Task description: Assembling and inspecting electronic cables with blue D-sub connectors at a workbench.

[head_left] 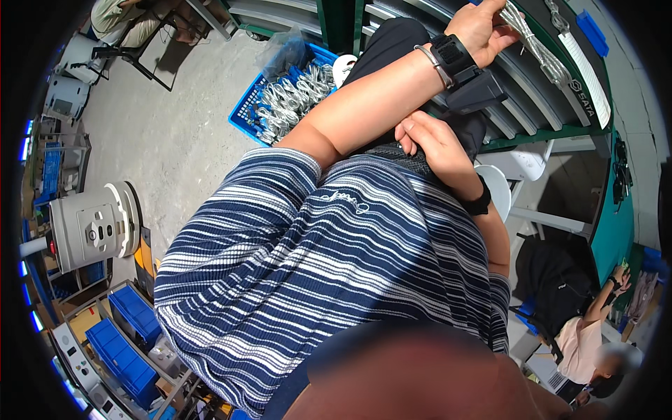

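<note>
While the cable bundle [537, 50] sits high on the right with one end gripped by the fingers of our left hand [479, 33], we judge it could slip or unwind if that hold slackened, or its far end catch the ribbed white strip [588, 77] near it. Silvery strands run lengthwise in slim loops. Our right hand [439, 145] curls near our waist; we cannot tell whether its fingers hold anything. Farther out, glossy looped cables [297, 94] fill a blue lattice basket [241, 115] on mottled grey floor [189, 91].
</note>
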Demonstrator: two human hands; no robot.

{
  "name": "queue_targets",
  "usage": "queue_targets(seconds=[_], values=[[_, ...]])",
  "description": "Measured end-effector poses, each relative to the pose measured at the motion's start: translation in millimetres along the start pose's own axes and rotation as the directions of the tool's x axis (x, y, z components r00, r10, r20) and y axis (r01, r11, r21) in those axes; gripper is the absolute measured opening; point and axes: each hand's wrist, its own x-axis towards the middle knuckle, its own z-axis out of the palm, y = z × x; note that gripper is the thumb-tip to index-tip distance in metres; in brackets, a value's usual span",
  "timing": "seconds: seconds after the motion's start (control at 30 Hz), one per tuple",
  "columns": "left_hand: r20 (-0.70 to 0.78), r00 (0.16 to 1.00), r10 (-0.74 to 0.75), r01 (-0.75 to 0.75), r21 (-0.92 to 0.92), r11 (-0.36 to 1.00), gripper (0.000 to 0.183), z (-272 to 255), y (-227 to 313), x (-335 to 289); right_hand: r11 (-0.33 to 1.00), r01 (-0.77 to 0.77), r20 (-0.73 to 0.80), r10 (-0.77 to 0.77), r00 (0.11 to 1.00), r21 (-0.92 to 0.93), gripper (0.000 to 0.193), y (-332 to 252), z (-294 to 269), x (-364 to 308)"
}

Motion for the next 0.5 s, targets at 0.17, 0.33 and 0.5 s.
queue_targets(seconds=[0.17, 0.33, 0.5], values=[[0.078, 0.933, -0.352, 0.312, -0.665, 0.679, 0.026, -0.7, -8.0, 10.3, 1.000, -0.019, -0.045, 0.018, 0.999, -0.010, 0.043, -0.2, 1.3, 0.2], [0.135, 0.934, -0.329, 0.336, -0.640, 0.691, 0.025, -4.6, 2.1, 4.0, 1.000, -0.019, -0.039, 0.018, 0.999, -0.025, 0.040, 5.9, -0.4, 2.8], [0.063, 0.933, -0.355, 0.296, -0.699, 0.651, 0.025, -7.3, -4.4, 9.6, 0.989, 0.077, -0.182, -0.100, 0.978, -0.130, 0.036, 2.7, 12.0, -0.7]])
